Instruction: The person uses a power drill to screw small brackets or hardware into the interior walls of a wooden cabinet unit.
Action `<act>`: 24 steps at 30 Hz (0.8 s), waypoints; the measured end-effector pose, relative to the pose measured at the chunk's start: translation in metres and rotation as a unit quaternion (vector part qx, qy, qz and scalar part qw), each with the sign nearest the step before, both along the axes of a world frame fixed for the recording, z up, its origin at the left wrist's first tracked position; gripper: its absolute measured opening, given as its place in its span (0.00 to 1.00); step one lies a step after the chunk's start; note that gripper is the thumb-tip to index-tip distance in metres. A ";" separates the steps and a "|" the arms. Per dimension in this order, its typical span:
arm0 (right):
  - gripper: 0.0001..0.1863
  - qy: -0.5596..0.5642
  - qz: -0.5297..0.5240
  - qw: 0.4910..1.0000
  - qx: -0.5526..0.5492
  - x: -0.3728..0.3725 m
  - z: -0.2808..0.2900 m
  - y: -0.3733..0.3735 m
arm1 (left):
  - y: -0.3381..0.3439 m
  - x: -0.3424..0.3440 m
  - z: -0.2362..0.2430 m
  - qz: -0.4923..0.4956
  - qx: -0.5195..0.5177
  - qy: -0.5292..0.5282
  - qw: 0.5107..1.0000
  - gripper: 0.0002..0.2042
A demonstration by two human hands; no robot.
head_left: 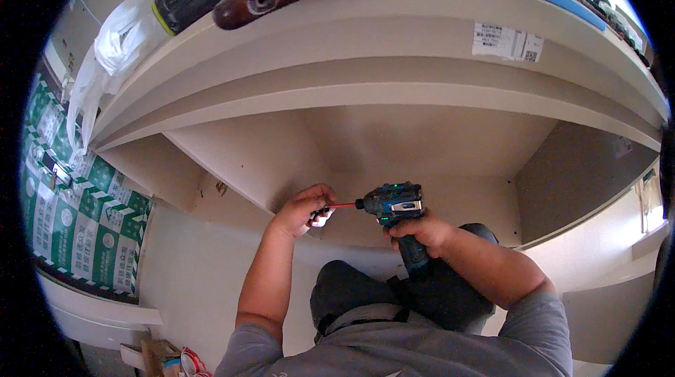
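Your right grip (424, 231) clasps the power driver (395, 203), its red bit (343, 205) pointing into your left grip (307, 210), which pinches a small dark piece (319, 213); the step looks like lining up the bit; next calls for steady alignment.

Pale floor (186, 271), green-and-white sheeting (88, 236) at left, bright light (657, 203) at right

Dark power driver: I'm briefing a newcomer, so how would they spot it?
Find the wide beige open cabinet. At its opening, the right hand grips the dark power driver. Only it bears a slim red bit, pointing toward the left hand.
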State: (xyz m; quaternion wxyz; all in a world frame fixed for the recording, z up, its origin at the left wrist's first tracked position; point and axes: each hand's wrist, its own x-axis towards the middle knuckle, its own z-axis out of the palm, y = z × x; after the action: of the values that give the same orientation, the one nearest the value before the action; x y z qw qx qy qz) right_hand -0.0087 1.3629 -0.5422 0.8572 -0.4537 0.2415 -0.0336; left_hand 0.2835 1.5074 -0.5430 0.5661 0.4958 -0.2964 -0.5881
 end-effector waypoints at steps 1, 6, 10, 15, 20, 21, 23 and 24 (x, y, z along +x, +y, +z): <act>0.19 -0.004 -0.003 1.000 -0.009 0.000 0.001 -0.001 | 0.000 0.000 0.004 -0.008 0.001 0.010 1.000 0.10; 0.20 -0.010 0.004 1.000 0.027 0.001 0.007 0.002 | 0.001 0.000 0.007 -0.028 -0.019 0.001 0.999 0.09; 0.18 -0.027 -0.006 1.000 0.015 0.004 0.008 0.006 | 0.003 0.005 0.006 -0.032 -0.020 0.048 0.998 0.08; 0.20 -0.082 -0.013 0.995 0.050 0.008 -0.001 0.010 | 0.012 -0.016 0.009 0.102 0.013 0.190 0.976 0.14; 0.23 -0.116 -0.010 0.992 0.039 0.014 0.000 0.009 | 0.030 -0.037 -0.077 0.218 0.067 0.337 0.913 0.06; 0.24 -0.129 -0.010 0.991 0.021 0.016 0.007 0.012 | 0.039 -0.042 -0.100 0.201 0.055 0.361 0.909 0.05; 0.25 -0.150 0.003 0.989 -0.009 0.019 0.017 0.018 | 0.059 -0.058 -0.146 0.168 0.034 0.409 0.896 0.07; 0.25 -0.159 0.013 0.987 -0.022 0.021 0.023 0.018 | 0.068 -0.067 -0.169 0.178 0.045 0.394 0.901 0.07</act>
State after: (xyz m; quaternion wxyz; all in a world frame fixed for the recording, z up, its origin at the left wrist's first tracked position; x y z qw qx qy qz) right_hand 0.0127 1.3806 -0.5197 0.8747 -0.4649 0.0948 -0.0993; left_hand 0.2170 1.5752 -0.7120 0.7089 0.2934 0.0707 -0.6375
